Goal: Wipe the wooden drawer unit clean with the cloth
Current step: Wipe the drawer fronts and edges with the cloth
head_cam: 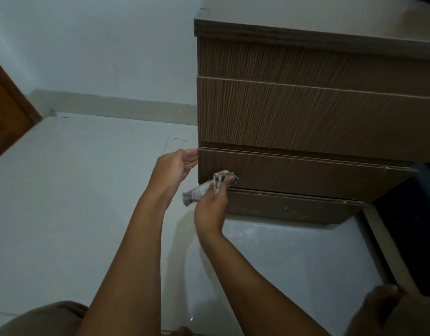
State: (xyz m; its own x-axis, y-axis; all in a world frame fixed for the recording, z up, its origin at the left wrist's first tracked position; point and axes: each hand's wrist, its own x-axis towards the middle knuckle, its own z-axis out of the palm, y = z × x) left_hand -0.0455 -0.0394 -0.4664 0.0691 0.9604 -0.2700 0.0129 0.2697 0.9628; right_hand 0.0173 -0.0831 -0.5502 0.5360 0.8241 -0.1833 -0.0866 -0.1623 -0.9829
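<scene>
A knee in brown fabric (46, 318) is seen at the bottom left edge, and bare toes (381, 304) are seen at the lower right, resting on the pale tiled floor (75, 190). Two bare forearms are extended forward from the lower edge. The right hand (212, 204) is closed around a crumpled checked cloth (209, 186); the cloth is pressed by the fingertips against the lower left part of the bottom drawer front (306, 175). The left hand (173, 168) is held partly open, with nothing in its grasp; its fingertips are placed at the left front corner of the wooden drawer unit (306, 112), level with the top of the bottom drawer. The unit is stood on the floor at the right, against a pale wall (99, 44). A brown wooden door (7, 112) is seen at the far left.
</scene>
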